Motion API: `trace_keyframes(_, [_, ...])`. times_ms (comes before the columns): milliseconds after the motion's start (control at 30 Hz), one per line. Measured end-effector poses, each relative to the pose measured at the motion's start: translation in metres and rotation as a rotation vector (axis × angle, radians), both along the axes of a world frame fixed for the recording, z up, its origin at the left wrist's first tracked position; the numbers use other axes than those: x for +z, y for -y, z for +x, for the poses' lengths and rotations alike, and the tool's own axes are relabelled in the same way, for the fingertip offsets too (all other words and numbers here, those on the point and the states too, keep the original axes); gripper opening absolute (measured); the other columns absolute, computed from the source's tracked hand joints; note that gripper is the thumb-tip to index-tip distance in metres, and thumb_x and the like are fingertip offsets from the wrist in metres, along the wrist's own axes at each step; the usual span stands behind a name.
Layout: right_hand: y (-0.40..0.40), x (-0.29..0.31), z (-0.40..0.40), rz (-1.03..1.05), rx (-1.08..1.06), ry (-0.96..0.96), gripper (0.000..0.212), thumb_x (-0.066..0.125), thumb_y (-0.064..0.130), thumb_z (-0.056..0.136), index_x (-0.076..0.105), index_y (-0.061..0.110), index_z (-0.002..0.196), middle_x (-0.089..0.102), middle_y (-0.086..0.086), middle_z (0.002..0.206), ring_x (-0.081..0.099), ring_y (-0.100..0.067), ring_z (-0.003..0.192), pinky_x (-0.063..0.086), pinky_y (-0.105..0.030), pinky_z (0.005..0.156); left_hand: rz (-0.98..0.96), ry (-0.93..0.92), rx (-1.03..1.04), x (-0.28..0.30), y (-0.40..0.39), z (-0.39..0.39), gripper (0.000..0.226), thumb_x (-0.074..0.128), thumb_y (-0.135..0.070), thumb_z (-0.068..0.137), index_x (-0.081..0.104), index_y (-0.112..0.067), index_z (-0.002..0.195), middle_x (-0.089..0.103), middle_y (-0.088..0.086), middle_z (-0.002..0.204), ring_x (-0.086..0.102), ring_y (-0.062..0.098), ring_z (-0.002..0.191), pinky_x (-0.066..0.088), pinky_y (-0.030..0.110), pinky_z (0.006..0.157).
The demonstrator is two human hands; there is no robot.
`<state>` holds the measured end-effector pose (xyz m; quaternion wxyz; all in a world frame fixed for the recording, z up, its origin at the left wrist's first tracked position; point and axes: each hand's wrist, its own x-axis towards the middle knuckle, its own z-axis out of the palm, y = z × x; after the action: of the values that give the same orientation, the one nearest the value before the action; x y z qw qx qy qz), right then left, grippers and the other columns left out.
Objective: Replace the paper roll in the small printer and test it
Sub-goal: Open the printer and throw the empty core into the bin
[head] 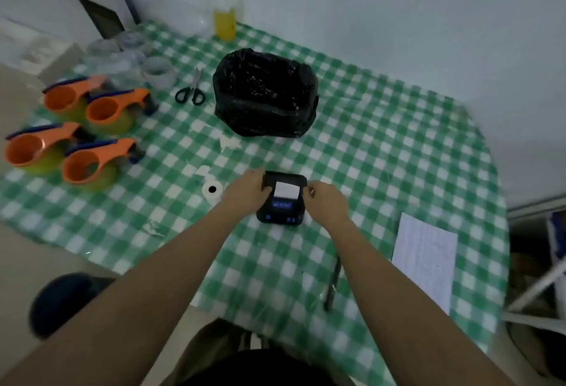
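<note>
Printer (281, 198), paper showing: left hand (247, 191) fingers gripped its side, right hand (326, 201) curled beside, grip unclear; spare roll (212, 190) near; test print likely next.

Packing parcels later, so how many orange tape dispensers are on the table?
4, all at the table's left side in two pairs: back-left, back-right, front-left, front-right. None looks hidden.

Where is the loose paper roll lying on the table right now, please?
In the head view the paper roll lies on the checked tablecloth, just left of the left hand, which holds the printer.
</note>
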<state>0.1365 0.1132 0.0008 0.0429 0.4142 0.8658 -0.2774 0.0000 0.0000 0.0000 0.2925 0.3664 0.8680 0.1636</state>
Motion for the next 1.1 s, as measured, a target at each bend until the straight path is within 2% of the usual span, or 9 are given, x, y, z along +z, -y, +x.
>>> trace_keyframes(100, [-0.003, -0.015, 0.003, -0.082, -0.159, -0.127, 0.009, 0.050, 0.018, 0.089, 0.050, 0.009, 0.092, 0.057, -0.007, 0.084, 0.052, -0.024, 0.070, 0.039, -0.032, 0.059, 0.014, 0.068, 0.081, -0.011, 0.006, 0.005, 0.051, 0.057, -0.029, 0.087, 0.038, -0.008, 0.130, 0.046, 0.019, 0.130, 0.054, 0.036, 0.111, 0.045, 0.044, 0.087])
trace_keyframes(233, [-0.010, -0.031, 0.004, -0.281, -0.348, -0.226, 0.021, 0.055, 0.023, 0.090, 0.054, 0.007, 0.103, 0.059, -0.006, 0.091, 0.056, -0.022, 0.075, 0.043, -0.032, 0.064, 0.063, 0.221, 0.175, -0.028, 0.013, 0.013, 0.064, 0.065, -0.025, 0.082, 0.032, -0.011, 0.136, 0.045, 0.018, 0.134, 0.048, 0.033, 0.121, 0.043, 0.046, 0.100])
trace_keyframes(333, [-0.020, -0.041, -0.002, -0.415, -0.388, -0.194, 0.017, 0.056, 0.017, 0.090, 0.061, 0.001, 0.091, 0.066, -0.016, 0.085, 0.061, -0.024, 0.068, 0.054, -0.038, 0.066, 0.095, 0.342, 0.251, -0.035, 0.014, 0.013, 0.060, 0.065, -0.023, 0.082, 0.036, -0.009, 0.133, 0.050, 0.017, 0.132, 0.051, 0.032, 0.119, 0.044, 0.050, 0.100])
trace_keyframes(400, [-0.026, -0.045, -0.005, -0.517, -0.424, -0.193, 0.013, 0.060, 0.012, 0.087, 0.061, 0.001, 0.082, 0.064, -0.014, 0.073, 0.060, -0.019, 0.058, 0.053, -0.029, 0.059, 0.107, 0.367, 0.273, -0.037, 0.014, 0.013, 0.051, 0.064, -0.026, 0.083, 0.044, -0.010, 0.128, 0.054, 0.017, 0.127, 0.055, 0.031, 0.114, 0.046, 0.049, 0.097])
trace_keyframes(500, [-0.037, -0.045, -0.010, -0.611, -0.443, -0.118, 0.019, 0.065, 0.009, 0.083, 0.060, 0.004, 0.066, 0.059, -0.011, 0.060, 0.057, -0.018, 0.053, 0.055, -0.031, 0.060, 0.119, 0.384, 0.307, -0.040, 0.014, 0.012, 0.044, 0.063, -0.028, 0.083, 0.050, -0.012, 0.122, 0.057, 0.016, 0.122, 0.058, 0.032, 0.109, 0.048, 0.049, 0.095])
trace_keyframes(600, [-0.043, -0.043, -0.017, -0.550, -0.392, -0.024, 0.021, 0.067, 0.007, 0.079, 0.058, 0.001, 0.061, 0.059, -0.017, 0.061, 0.055, -0.025, 0.052, 0.055, -0.040, 0.064, 0.132, 0.375, 0.352, -0.044, 0.013, 0.011, 0.043, 0.065, -0.026, 0.082, 0.052, -0.009, 0.118, 0.058, 0.017, 0.119, 0.059, 0.032, 0.105, 0.049, 0.050, 0.093])
trace_keyframes(700, [-0.045, -0.039, -0.028, -0.451, -0.270, 0.114, 0.022, 0.063, 0.005, 0.077, 0.049, 0.003, 0.060, 0.055, -0.020, 0.062, 0.056, -0.029, 0.059, 0.048, -0.040, 0.059, 0.168, 0.392, 0.400, -0.047, 0.012, 0.011, 0.041, 0.069, -0.019, 0.078, 0.053, -0.004, 0.113, 0.060, 0.018, 0.115, 0.060, 0.032, 0.102, 0.049, 0.051, 0.091])
trace_keyframes(867, [-0.051, -0.036, -0.038, -0.440, -0.248, 0.249, 0.013, 0.059, 0.001, 0.077, 0.054, 0.000, 0.065, 0.066, -0.022, 0.066, 0.071, -0.036, 0.067, 0.061, -0.046, 0.069, 0.196, 0.399, 0.440, -0.053, 0.013, 0.011, 0.040, 0.071, -0.017, 0.076, 0.055, -0.005, 0.110, 0.059, 0.017, 0.116, 0.059, 0.032, 0.104, 0.049, 0.052, 0.092])
trace_keyframes(1100, [-0.053, -0.036, -0.041, -0.475, -0.281, 0.311, 0.008, 0.052, 0.002, 0.075, 0.058, -0.001, 0.070, 0.067, -0.018, 0.059, 0.067, -0.027, 0.049, 0.061, -0.038, 0.060, 0.206, 0.364, 0.446, -0.051, 0.012, 0.010, 0.036, 0.073, -0.017, 0.074, 0.060, -0.006, 0.105, 0.064, 0.015, 0.109, 0.063, 0.031, 0.094, 0.051, 0.050, 0.088])
